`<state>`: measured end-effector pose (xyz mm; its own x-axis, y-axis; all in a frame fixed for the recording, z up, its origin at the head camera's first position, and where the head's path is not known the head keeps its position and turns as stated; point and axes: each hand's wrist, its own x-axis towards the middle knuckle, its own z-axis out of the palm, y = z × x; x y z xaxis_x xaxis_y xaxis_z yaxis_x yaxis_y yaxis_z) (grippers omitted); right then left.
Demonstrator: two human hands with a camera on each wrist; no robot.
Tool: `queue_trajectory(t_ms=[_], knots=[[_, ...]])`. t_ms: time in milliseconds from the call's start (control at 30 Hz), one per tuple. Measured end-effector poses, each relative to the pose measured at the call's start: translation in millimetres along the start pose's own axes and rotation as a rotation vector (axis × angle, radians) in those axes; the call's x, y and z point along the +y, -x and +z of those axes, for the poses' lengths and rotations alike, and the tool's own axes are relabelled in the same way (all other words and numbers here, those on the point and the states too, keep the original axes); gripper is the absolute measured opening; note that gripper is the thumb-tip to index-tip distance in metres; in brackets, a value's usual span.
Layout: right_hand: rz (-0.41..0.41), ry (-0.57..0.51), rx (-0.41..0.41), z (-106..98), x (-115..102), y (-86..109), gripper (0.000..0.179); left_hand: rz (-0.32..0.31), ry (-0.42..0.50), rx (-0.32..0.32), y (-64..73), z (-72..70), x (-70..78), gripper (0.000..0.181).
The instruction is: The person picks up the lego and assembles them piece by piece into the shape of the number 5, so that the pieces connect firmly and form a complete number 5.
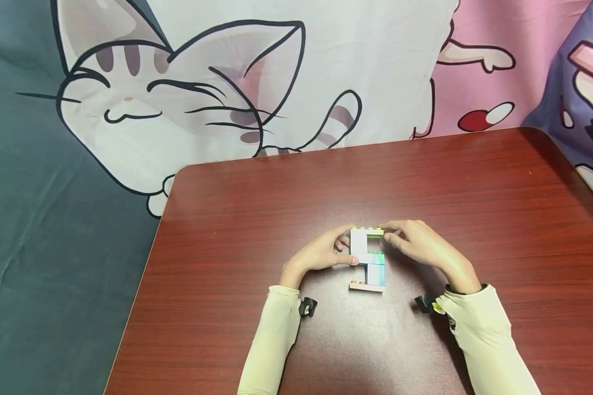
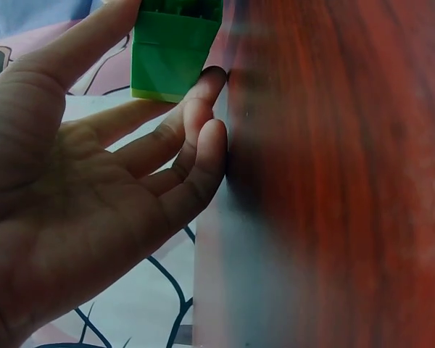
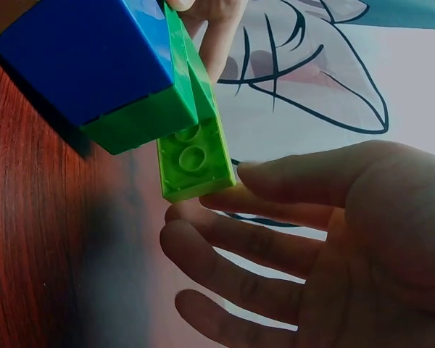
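A toy-brick build (image 1: 371, 258) stands on the table between the two hands, in a stepped S-like outline. Its far end is a lime brick (image 3: 196, 161) with round sockets underneath. Green bricks (image 2: 170, 54) follow, then a blue brick (image 3: 87, 58) and a tan-orange brick (image 1: 367, 286) at the near end. My left hand (image 1: 321, 249) pinches the build from the left, thumb on the near side and forefinger at the far side. My right hand (image 1: 420, 241) has its thumb and forefinger at the end of the lime brick, the other fingers loosely spread.
The reddish-brown wooden table (image 1: 257, 219) extends around the hands on all sides. Behind its far edge hangs a cloth (image 1: 375, 55) printed with a cartoon cat. Small black wrist cameras (image 1: 308, 306) sit at both cream sleeves (image 1: 272, 340).
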<state>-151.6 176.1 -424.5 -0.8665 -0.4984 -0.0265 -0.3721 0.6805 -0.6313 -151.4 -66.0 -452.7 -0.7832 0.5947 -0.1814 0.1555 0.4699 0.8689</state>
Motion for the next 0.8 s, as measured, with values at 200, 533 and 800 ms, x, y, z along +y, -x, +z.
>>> queue_trajectory(t_ms=[200, 533, 800], knots=[[0.01, -0.03, -0.026, 1.6, 0.5, 0.0, 0.029, -0.008, -0.044, 0.007, -0.4, 0.1, -1.4, 0.075], [0.016, -0.054, -0.063, 0.2, 0.5, 0.7, 0.03, -0.005, -0.166, 0.061, -1.4, 0.3, -5.0, 0.074], [0.047, -0.059, -0.07, -1.2, 4.9, 1.6, 0.031, -0.06, -0.209, 0.071, -0.7, 0.1, -5.0, 0.074]])
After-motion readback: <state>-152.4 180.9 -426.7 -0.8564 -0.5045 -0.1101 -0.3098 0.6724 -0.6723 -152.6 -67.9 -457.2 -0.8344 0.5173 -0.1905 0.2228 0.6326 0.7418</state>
